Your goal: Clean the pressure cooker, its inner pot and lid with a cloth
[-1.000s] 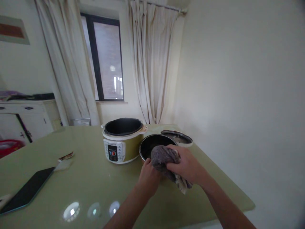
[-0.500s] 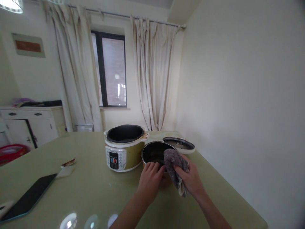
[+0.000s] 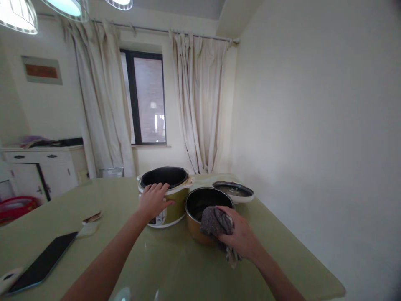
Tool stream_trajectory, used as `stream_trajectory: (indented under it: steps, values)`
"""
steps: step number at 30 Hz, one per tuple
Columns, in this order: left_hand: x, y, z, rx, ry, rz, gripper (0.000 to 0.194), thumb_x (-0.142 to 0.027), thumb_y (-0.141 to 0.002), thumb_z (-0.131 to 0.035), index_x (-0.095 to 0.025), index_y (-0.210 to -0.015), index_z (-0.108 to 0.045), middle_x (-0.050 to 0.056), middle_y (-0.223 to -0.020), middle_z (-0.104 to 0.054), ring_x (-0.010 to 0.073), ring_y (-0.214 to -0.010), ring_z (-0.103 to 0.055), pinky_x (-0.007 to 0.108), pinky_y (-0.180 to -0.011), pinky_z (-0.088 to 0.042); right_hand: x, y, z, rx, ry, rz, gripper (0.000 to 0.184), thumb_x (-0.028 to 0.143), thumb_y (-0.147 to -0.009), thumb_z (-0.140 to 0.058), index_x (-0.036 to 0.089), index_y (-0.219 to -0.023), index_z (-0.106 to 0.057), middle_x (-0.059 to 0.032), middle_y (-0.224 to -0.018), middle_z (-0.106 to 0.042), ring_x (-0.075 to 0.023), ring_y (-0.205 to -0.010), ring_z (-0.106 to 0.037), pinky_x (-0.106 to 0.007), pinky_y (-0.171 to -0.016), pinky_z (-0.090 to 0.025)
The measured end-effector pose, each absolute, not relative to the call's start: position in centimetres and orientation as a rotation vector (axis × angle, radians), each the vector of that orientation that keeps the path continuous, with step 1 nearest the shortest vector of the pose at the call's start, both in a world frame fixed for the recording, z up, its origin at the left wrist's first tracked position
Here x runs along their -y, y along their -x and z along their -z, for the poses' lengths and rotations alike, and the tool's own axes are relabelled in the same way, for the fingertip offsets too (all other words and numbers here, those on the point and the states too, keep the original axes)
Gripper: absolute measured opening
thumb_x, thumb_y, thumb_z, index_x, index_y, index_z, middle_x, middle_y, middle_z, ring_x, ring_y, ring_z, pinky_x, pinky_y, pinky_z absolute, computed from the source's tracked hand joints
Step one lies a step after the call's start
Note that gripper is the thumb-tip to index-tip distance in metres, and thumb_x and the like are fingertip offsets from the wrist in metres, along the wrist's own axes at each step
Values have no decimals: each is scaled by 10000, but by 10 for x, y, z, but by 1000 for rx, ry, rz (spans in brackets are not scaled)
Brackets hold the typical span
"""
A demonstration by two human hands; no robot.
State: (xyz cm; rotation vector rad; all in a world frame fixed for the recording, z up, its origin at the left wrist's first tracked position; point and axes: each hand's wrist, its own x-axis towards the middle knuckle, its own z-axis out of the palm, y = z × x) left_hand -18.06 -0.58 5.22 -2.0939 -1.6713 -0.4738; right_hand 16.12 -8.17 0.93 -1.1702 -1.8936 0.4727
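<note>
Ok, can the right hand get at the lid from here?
Probably yes: nothing seems to block the way round the right side of the pot to the lid. But the right hand holds the cloth, so it would likely need to set that down first.

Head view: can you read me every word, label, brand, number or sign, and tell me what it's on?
Nothing can be read.
Cooker, control panel: partly hidden behind the left hand; what shows is too small and blurred to make out.
</note>
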Motion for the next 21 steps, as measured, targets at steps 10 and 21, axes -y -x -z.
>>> stream_trajectory:
  steps: [10,21]
  values:
    - [15,187,-49,1673,2090,430,412,-529,-936,-658,-230,-1220,-674,125,-1121,-746,347,-1126,-649,438,-951,-406,72,-145,-14,1960,1170,-491,649,203,-624,-776,244,-1267,-700,-49,-1169,-742,-269,-1060,-681,-386,-980,-504]
    - [39,221,-34,1623,2027,454,524,-632,-850,-665,-203,-1147,-721,152,-1071,-762,409,-1079,-679,487,-913,-463,67,-96,-6,1957,1269,-446,759,206,-632,-790,261,-1375,-644,-84,-1270,-645,-292,-1196,-588,-396,-1074,-451]
